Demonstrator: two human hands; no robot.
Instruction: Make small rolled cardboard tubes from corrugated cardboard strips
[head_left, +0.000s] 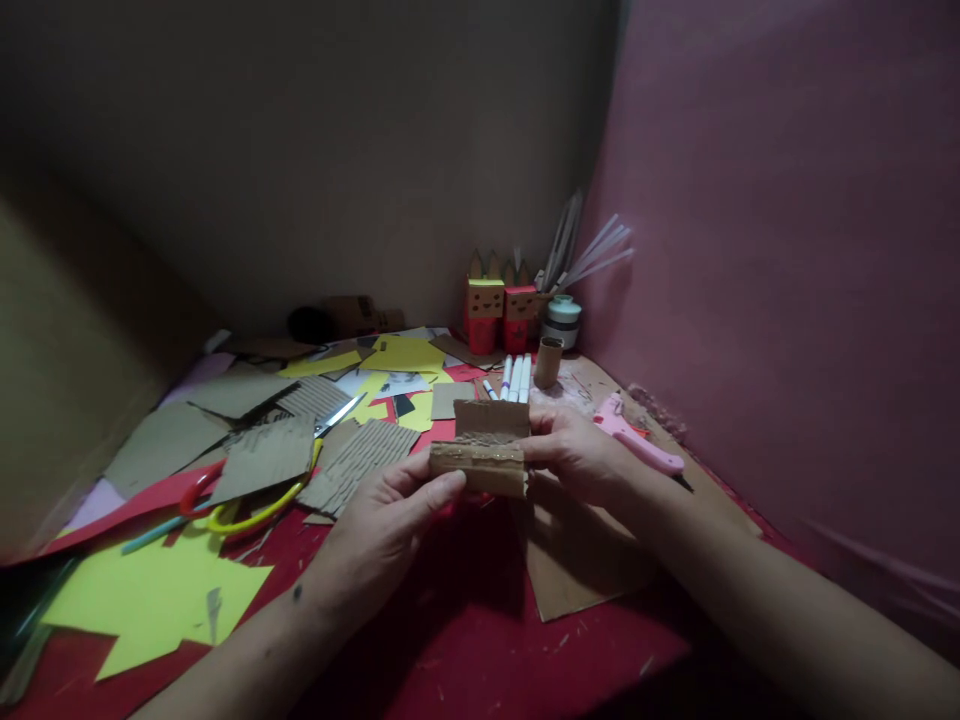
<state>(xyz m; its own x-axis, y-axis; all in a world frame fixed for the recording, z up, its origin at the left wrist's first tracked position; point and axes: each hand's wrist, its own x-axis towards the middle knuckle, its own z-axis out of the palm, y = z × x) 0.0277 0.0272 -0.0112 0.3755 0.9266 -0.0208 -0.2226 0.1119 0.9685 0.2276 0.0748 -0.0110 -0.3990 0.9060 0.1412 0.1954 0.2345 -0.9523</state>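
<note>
A folded piece of cardboard (487,470) is held up above the red table between both hands, its back flap standing raised. My left hand (409,505) grips its left end, with the thumb along the front face. On the right end, the fingers of my right hand (570,452) are closed on the piece near the fold; part of the fingertips is hidden behind it. Below my right wrist lies a flat cardboard sheet (570,560). A pink glue gun (637,438) rests just right of my right hand.
Scissors with red and yellow handles (255,515) lie left among cardboard scraps (364,465) and yellow paper (154,595). Behind the hands are white markers (516,378), a cardboard tube (549,362), two small cardboard figures (486,300) and a jar (562,322). A pink wall (787,250) bounds the right.
</note>
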